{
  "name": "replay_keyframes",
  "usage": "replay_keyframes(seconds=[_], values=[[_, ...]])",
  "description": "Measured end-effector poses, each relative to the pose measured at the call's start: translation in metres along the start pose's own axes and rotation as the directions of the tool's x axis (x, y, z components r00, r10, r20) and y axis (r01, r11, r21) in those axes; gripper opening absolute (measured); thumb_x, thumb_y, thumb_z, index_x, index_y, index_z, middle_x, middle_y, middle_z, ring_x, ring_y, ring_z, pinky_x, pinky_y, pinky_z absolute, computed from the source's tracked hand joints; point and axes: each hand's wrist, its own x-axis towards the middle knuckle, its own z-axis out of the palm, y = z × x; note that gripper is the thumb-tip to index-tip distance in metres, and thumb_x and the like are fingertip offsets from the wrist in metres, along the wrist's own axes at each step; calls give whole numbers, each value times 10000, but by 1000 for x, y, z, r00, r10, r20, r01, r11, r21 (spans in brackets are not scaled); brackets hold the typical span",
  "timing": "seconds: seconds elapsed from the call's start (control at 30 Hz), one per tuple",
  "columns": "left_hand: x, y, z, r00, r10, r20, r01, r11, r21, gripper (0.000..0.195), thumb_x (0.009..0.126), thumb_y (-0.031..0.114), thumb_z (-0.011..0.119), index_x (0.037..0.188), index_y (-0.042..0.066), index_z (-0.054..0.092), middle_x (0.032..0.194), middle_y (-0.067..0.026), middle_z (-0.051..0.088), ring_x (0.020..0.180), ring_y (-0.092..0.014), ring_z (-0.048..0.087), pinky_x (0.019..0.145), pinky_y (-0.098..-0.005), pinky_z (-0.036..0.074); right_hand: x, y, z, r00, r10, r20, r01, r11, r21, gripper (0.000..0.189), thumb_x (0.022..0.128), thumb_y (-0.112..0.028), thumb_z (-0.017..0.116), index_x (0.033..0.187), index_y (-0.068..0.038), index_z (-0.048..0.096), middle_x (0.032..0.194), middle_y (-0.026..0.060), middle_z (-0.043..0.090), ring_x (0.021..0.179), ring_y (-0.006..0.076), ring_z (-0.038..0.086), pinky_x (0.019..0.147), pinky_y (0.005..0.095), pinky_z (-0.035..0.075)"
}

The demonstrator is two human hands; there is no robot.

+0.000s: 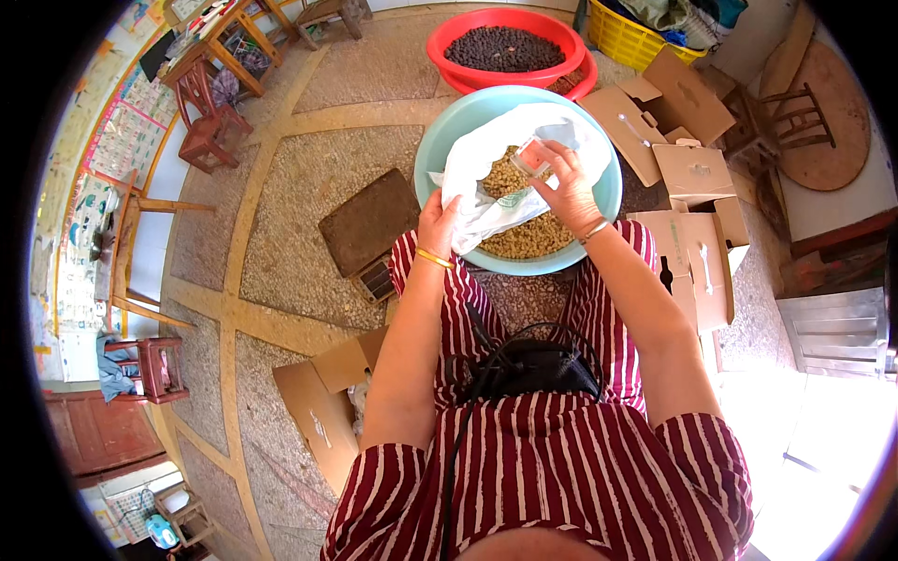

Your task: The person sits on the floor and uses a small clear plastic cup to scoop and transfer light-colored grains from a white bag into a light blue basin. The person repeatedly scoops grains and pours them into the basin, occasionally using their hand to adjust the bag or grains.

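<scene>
Before me stands a light-blue plastic basin with small yellowish-brown pieces at its near side, too small to name surely. A white plastic bag lies in the basin, its mouth spread, with more of these pieces inside. My left hand grips the bag's near left edge. Over the bag's mouth, my right hand holds a small clear plastic box with a reddish-orange face between thumb and fingers. The box looks tilted; whether anything is in it I cannot tell.
Beyond the basin, stacked red basins hold dark round pieces. A platform scale sits on the floor at left. Open cardboard boxes line the right side; another carton is by my left arm. A yellow basket stands far right.
</scene>
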Motion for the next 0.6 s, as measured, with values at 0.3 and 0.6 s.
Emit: replay_keyframes(seconds=[0.3, 0.6], values=[[-16, -13, -1, 1000, 26, -10, -23, 974, 226, 393, 771, 92, 662, 1116, -4, 500, 976, -46, 589, 846, -109, 554, 748, -251, 454, -49, 12, -1, 858, 311, 410, -423, 879, 220, 518, 710, -213, 683, 1172, -64, 501, 1049, 108, 581, 942, 224, 574, 792, 321, 472], [-13, -16, 5, 991, 47, -125, 1, 935, 354, 321, 860, 191, 568, 1108, -9, 527, 939, -39, 595, 822, -99, 543, 724, -237, 445, -70, 39, 12, 839, 375, 394, -443, 892, 96, 370, 708, -295, 633, 951, -17, 606, 913, 190, 609, 843, 324, 584, 774, 361, 457]])
